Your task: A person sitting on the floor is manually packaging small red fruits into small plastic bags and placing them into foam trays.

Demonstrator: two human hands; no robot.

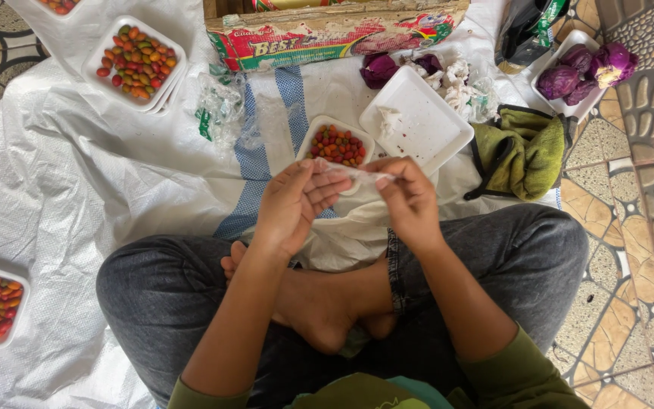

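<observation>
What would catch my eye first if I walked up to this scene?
Probably the left hand and right hand stretching a thin clear plastic film over crossed legs. Just beyond sits a white tray of small red, orange and green fruits, and purple cabbages fill a tray at the far right.

Thin clear plastic film (357, 173); matt foam tray (425, 125).

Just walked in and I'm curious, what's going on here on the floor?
A person sits cross-legged on a white woven sheet, both hands raised over the lap. The left hand and right hand pull at a thin piece of clear plastic film between their fingers. Just beyond is a small white tray of red, orange and green chillies, with an empty white tray beside it.
</observation>
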